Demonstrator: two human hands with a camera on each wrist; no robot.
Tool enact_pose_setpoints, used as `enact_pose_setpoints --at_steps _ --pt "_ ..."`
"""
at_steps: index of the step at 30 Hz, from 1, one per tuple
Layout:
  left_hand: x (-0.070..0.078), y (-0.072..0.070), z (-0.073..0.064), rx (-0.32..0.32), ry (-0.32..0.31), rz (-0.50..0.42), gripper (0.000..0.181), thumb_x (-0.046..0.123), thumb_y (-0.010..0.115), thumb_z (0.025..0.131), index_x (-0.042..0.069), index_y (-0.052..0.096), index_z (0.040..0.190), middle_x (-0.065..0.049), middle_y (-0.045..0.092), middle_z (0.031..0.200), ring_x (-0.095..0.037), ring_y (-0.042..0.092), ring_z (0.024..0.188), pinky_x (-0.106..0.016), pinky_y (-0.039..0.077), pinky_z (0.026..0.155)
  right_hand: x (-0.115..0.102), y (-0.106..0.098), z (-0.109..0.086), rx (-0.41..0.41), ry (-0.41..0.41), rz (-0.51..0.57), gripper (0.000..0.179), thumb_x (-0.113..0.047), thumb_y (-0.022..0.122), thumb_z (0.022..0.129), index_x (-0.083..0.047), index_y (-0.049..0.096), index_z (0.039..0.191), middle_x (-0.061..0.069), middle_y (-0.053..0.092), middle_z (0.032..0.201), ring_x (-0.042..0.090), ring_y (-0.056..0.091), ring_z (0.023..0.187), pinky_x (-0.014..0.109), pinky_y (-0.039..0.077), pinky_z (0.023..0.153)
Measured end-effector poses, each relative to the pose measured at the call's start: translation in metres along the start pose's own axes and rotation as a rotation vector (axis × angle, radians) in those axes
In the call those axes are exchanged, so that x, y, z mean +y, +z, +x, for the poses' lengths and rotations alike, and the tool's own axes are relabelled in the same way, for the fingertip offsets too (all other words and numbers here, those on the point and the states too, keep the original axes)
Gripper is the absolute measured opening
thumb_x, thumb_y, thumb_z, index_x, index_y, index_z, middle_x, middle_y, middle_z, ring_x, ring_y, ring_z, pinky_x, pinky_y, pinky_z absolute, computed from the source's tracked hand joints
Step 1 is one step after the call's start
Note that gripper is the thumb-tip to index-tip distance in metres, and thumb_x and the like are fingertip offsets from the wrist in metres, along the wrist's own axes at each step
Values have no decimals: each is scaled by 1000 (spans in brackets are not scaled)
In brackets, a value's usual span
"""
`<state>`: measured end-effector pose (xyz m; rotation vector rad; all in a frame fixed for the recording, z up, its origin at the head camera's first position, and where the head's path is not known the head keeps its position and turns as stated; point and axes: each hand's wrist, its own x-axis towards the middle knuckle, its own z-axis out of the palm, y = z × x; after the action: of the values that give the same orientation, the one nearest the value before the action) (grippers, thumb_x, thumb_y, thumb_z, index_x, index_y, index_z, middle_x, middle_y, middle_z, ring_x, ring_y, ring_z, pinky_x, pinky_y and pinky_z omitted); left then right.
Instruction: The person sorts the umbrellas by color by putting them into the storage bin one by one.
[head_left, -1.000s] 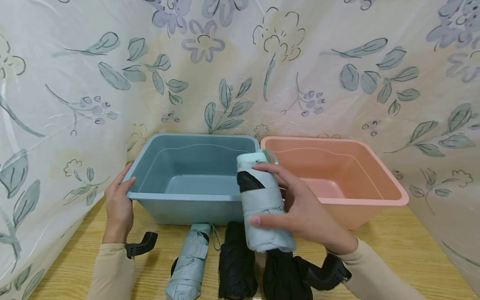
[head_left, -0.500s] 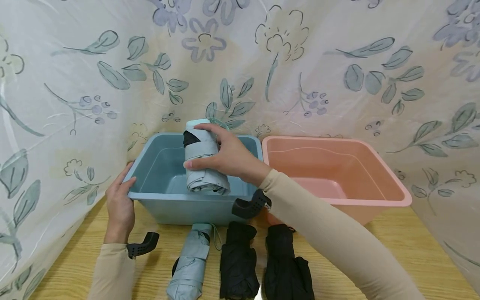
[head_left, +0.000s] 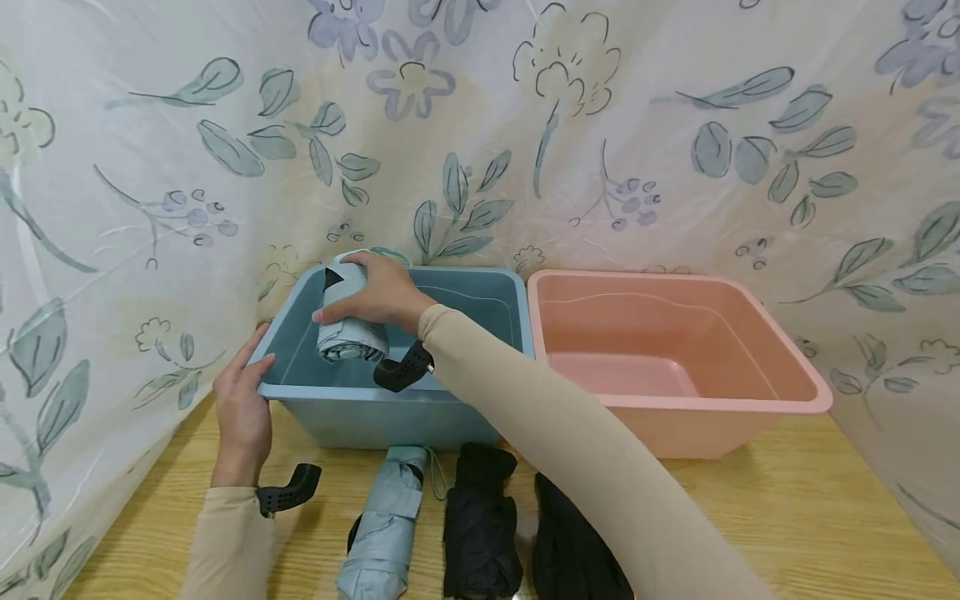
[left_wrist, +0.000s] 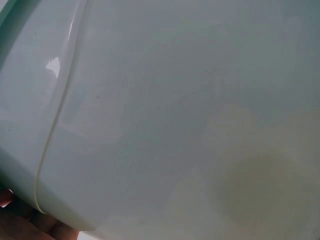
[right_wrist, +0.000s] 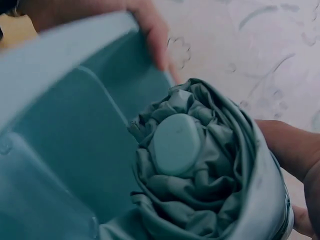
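My right hand [head_left: 378, 292] grips a rolled light-blue folding umbrella [head_left: 351, 329] over the left part of the blue plastic bin [head_left: 405, 396]. In the right wrist view the umbrella's bunched fabric end and round handle tip [right_wrist: 177, 145] face the camera, above the bin's inside. My left hand [head_left: 243, 408] holds the bin's left front corner, thumb at the rim. The left wrist view is filled by the bin's outer wall [left_wrist: 150, 120], with some fingers [left_wrist: 30, 225] at its lower left edge.
A pink bin [head_left: 678, 404] stands to the right of the blue one. In front lie another light-blue umbrella [head_left: 382, 525], a black one [head_left: 482, 525] and a second black one [head_left: 573, 542], partly behind my right sleeve. A flowered cloth [head_left: 570, 150] hangs behind.
My right hand has carried the umbrella leftward from the gap between the bins, over the blue bin's front rim and to its left side. The left hand keeps its place on the corner.
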<state>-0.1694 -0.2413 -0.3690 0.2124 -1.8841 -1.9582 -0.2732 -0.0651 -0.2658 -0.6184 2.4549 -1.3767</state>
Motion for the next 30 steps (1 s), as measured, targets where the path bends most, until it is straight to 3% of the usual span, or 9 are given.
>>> enact_pose_setpoints --at_steps 6,18,30 --pt "0 0 0 2 -5 12 50 15 31 108 12 39 157 -6 34 163 -26 32 148 -50 21 120 7 19 16 19 102 -7 87 -31 91 77 -18 48 151 5 55 135 19 54 110 33 50 87" --pt "-2 -5 1 -14 10 -60 50 10 33 107 9 40 156 -8 32 163 -23 29 148 -45 17 122 11 44 30 0 155 -80 82 -29 91 76 -18 52 147 2 54 143 22 51 123 38 48 97" --pt "-1 -7 1 -19 15 -74 50 10 34 106 9 42 155 -9 33 163 -23 28 149 -45 15 122 21 58 39 -56 223 -111 77 -31 91 76 -17 54 142 5 56 135 20 54 110 34 49 89"
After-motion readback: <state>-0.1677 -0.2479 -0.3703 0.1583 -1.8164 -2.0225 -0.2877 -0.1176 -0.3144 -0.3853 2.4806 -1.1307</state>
